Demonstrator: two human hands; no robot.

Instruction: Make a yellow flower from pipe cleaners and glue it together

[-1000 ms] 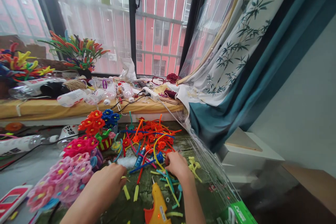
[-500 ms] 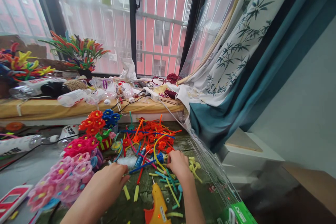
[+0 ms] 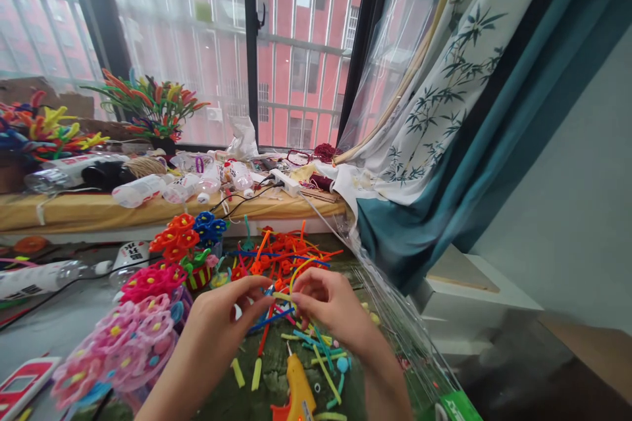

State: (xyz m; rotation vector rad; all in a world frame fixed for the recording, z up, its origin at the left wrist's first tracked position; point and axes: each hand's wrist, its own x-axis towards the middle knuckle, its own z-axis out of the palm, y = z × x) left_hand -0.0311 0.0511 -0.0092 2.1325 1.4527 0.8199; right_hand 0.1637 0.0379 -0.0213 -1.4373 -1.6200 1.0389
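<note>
Yellow strip: mid-scene, above table, nearer than orange pile | Left hand: fingers pinching left end | Right hand: fingers pinching right end—opposed grip likely steadies it | Long axis: left-right, right end slightly nearer | Glue gun: near, tip pointing far—presumably for easy reach

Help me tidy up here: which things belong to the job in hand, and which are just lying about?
Likely part of it:
- yellow strip, between left hand and right hand
- short strips
- glue gun

Apparently just lying about:
- bottles
- twine
- green box
</note>
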